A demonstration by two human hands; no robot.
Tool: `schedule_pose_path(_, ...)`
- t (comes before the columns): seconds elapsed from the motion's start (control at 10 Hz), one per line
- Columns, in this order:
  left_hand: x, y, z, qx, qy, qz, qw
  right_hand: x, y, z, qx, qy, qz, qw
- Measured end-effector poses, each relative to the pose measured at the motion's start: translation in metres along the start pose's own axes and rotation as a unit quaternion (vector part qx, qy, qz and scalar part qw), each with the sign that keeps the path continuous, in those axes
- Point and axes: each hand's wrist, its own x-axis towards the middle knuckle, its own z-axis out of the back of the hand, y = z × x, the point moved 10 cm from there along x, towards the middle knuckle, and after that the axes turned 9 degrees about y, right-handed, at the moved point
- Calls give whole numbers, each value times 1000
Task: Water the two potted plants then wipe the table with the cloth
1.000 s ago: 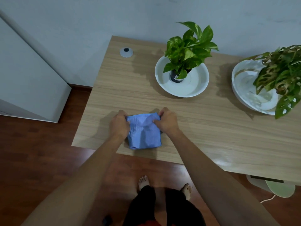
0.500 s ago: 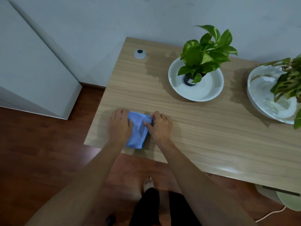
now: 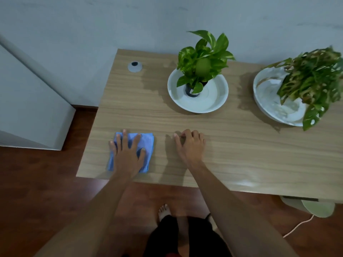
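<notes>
Off the cloth (image 3: 143, 143) now, right hand (image 3: 190, 146) rests empty (fingers curled); left hand (image 3: 128, 154) presses it flat.

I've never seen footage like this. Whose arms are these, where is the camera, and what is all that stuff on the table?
There is no machine here: these are a person's two bare arms, filmed by one wide-angle camera worn on the head and looking down. That is why you also see feet on the floor below.

The wooden table stands against a wall. The left hand lies flat, fingers spread, on a folded blue cloth near the table's front left corner. The right hand is beside it, empty, fingers loosely curled on or just over the bare wood.

Farther back stand two potted plants, each in a white dish: a leafy green one in the middle and a holey-leaved one at the right. A small round white object sits near the back left corner; I cannot tell what it is.
</notes>
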Motion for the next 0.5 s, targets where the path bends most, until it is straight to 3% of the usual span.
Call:
schedule_pose_path(0.1,6,-27,13,-46,-17,10,999,-3,-35,21,-14,-21,-14,1000)
schedule_pose_path(0.2,7,-77,17,-89,-29,-34,995,-8,-73,44,-45,-44,-12,998)
schedule_pose_path(0.5,-6,-219,-30,-84,-24,-129,988,-27,-208,93,-101,-15,-20,995)
